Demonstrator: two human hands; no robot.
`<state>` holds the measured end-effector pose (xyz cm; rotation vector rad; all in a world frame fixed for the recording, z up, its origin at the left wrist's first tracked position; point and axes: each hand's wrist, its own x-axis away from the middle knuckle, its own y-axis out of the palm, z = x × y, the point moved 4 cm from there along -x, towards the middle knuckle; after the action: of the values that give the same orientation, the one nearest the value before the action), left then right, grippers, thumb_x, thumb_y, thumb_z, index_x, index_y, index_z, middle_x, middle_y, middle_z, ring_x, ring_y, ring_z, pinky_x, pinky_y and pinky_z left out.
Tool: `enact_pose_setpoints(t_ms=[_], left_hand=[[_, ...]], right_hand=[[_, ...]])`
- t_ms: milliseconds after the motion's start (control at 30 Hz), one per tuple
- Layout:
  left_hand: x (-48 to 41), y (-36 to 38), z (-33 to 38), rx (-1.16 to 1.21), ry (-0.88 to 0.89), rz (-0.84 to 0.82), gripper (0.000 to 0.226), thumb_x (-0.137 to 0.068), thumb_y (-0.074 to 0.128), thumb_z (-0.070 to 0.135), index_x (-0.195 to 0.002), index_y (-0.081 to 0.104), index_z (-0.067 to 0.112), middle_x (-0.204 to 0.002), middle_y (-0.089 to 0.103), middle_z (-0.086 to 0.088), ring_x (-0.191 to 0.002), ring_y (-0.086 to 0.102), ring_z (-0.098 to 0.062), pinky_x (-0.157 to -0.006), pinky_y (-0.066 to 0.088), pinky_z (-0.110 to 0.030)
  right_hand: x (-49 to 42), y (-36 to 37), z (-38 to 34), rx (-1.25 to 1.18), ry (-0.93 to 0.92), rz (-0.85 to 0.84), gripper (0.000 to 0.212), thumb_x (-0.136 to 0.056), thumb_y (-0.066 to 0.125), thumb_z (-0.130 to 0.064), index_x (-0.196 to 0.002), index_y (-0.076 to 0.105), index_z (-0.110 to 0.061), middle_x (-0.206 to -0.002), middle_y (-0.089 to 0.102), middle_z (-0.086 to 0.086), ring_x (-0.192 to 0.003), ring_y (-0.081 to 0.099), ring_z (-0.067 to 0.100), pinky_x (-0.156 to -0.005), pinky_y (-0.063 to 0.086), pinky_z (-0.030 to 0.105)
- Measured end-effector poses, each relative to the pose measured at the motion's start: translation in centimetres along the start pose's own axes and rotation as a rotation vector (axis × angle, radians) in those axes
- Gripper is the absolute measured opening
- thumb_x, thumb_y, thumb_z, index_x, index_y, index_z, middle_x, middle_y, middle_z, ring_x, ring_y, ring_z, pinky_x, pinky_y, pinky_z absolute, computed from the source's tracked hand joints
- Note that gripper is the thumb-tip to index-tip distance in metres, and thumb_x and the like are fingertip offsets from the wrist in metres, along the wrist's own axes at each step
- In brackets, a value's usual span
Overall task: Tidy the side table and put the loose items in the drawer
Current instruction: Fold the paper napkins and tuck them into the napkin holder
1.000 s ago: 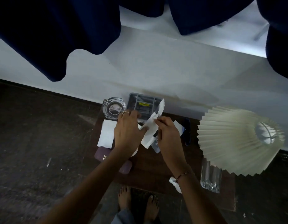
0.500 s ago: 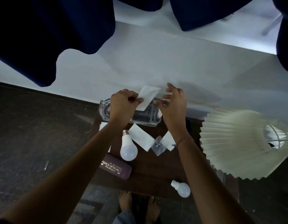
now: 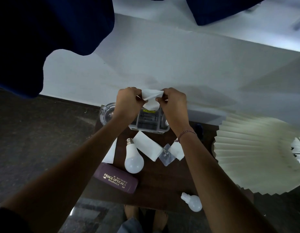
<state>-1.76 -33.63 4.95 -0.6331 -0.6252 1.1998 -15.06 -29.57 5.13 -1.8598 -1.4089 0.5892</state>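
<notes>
Both hands hold one white paper tissue (image 3: 151, 98) up above the back of the dark wooden side table (image 3: 162, 180). My left hand (image 3: 128, 101) pinches its left end and my right hand (image 3: 172, 102) pinches its right end, and the tissue is crumpled between them. Under the hands stands a clear plastic organiser box (image 3: 148, 122). On the table lie a large white bulb (image 3: 133, 158), a small white bulb (image 3: 193, 201), a maroon spectacle case (image 3: 115, 180), white paper pieces (image 3: 148, 147) and a clear packet (image 3: 166, 154).
A glass ashtray (image 3: 107, 113) sits at the table's back left corner. A pleated cream lampshade (image 3: 257, 153) overhangs the table's right side. A white wall runs behind, dark blue curtains (image 3: 45, 36) hang at the top, and my bare feet show below the table's front edge.
The hands lifted the tissue from the table top to above the organiser box. It went from held flat to bunched between both hands. The view shifted, so both bulbs and the case show.
</notes>
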Motion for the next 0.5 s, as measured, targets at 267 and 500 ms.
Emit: enact_pose_setpoints(t_ms=[267, 500], left_hand=[[-1.0, 0.2, -0.8, -0.071, 0.017, 0.000, 0.017, -0.082, 0.064, 0.013, -0.097, 0.072, 0.009, -0.089, 0.071, -0.012, -0.082, 0.061, -0.025, -0.069, 0.042, -0.026], [-0.6, 0.8, -2.2, -0.058, -0.054, -0.056, 0.026, -0.082, 0.062, 0.009, -0.106, 0.070, 0.015, -0.101, 0.071, -0.007, -0.090, 0.064, -0.021, -0.080, 0.048, -0.026]], right_hand=[[-0.7, 0.7, 0.1, -0.018, -0.022, 0.005, 0.017, -0.088, 0.060, -0.012, -0.102, 0.067, -0.007, -0.095, 0.068, 0.009, -0.079, 0.057, 0.014, -0.072, 0.043, 0.019], [-0.7, 1.8, 0.8, 0.027, 0.006, -0.130, 0.022, -0.086, 0.061, -0.007, -0.108, 0.066, -0.010, -0.105, 0.066, 0.007, -0.089, 0.059, 0.013, -0.087, 0.052, 0.027]])
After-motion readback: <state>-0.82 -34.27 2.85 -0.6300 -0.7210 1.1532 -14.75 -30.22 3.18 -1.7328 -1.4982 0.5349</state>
